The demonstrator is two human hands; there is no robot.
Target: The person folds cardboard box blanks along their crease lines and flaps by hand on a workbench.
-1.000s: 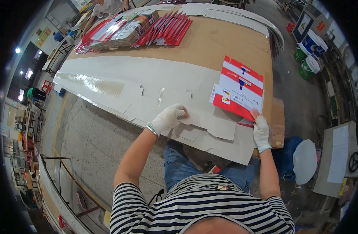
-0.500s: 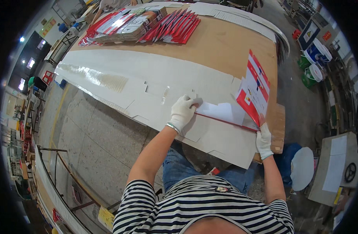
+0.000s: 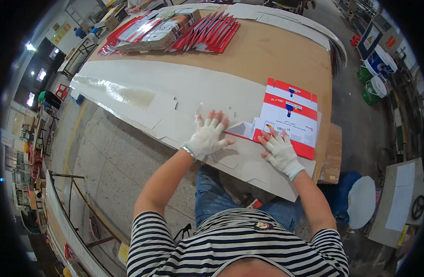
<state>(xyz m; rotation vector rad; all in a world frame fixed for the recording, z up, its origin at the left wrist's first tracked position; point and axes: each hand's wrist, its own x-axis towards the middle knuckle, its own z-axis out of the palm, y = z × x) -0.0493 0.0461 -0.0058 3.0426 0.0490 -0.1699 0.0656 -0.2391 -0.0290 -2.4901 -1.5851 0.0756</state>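
A red and white printed carton [image 3: 295,122] lies flattened near the right end of the table, on the white cardboard sheet [image 3: 161,76]. My right hand [image 3: 282,154], in a white glove with bare fingertips, rests on its lower left part with fingers spread. My left hand [image 3: 206,137], gloved the same way, is open with its fingers spread over the sheet. Between my hands runs a white flap with a red edge [image 3: 239,135]; its left end is partly hidden by my left hand.
Toward the far left of the table, a pile of bundled printed cartons [image 3: 161,34] sits beside a fanned row of red cartons [image 3: 212,32]. White and green buckets [image 3: 374,87] stand on the floor at right. Another person's hand [image 3: 135,8] shows at the far edge.
The carton panel that stood raised in my right hand now lies flat. My right hand has moved left onto it and opened. My left hand has spread flat, slightly left of before.
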